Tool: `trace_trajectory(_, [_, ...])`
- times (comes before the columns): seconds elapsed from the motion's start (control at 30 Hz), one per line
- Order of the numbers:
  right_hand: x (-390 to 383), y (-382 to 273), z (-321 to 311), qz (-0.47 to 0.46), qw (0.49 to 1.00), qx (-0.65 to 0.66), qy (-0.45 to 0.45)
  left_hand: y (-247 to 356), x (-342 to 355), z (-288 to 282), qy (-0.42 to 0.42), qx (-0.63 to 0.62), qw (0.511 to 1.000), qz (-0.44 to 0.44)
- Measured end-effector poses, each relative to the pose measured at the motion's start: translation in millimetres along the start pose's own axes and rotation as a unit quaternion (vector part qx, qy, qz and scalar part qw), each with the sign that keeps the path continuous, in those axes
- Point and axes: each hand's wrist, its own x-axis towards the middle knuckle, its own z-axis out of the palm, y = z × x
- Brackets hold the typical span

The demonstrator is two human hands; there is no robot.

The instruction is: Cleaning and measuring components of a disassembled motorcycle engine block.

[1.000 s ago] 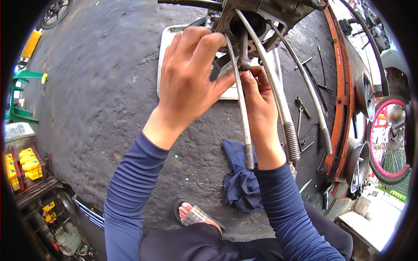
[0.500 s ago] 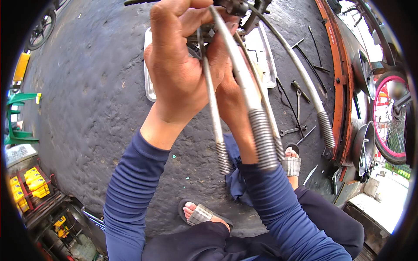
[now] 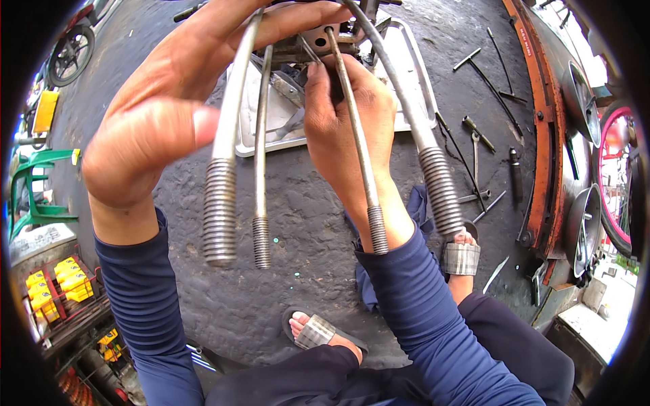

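- The left hand (image 3: pixel 169 101) is reaching up to a dirty metal engine part (image 3: pixel 318 40) at the top edge of the view; its fingers (image 3: pixel 291 17) are lying stretched over the top of the part and the thumb (image 3: pixel 162 125) is standing free, so it is steadying the part more than clenching it.
- The right hand (image 3: pixel 345 122) is touching the underside of the same part, with its fingers curling up against the metal; I cannot tell if they are pinching something small there.
- Four long threaded studs are pointing from the part toward the camera: a thick one (image 3: pixel 223 183) and a thin one (image 3: pixel 261 196) beside the left hand, a thin one (image 3: pixel 362 155) crossing over the right hand, and a thick one (image 3: pixel 423 142) to its right.
- The part is being held in the air above a metal tray (image 3: pixel 413 88) lying on the dark ground (image 3: pixel 176 284).
- Loose wrenches and tools (image 3: pixel 474 145) are lying on the ground to the right of the tray.
- A blue rag (image 3: pixel 416 203) is lying near the person's sandalled foot (image 3: pixel 460 257).
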Motion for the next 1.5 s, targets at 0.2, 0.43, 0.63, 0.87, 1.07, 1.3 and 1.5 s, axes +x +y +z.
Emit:
trace_trajectory(0.2, [-4,-3,13,-0.077,0.996,-0.048,0.009,20,2,-1,0.036,-0.003,0.997,-0.073])
trace_trajectory(0.43, [-1,1,16,-0.128,0.989,-0.066,0.025,34,18,37,0.110,0.102,0.983,-0.104])
trace_trajectory(0.63, [-7,7,29,-0.072,0.996,-0.038,-0.025,23,15,27,0.115,0.100,0.985,-0.085])
trace_trajectory(0.87, [-5,5,21,-0.052,0.998,-0.016,0.008,36,21,32,0.096,0.018,0.989,-0.111])
trace_trajectory(1.07, [-16,13,15,0.021,0.998,0.057,0.028,13,3,4,0.078,0.231,0.969,-0.041])
trace_trajectory(1.3, [-20,10,20,0.216,0.949,0.228,-0.002,-31,-37,12,0.313,0.240,0.919,-0.005])
trace_trajectory(1.5, [-86,16,3,0.298,0.897,0.310,-0.098,-76,-74,25,0.240,-0.150,0.936,-0.210])
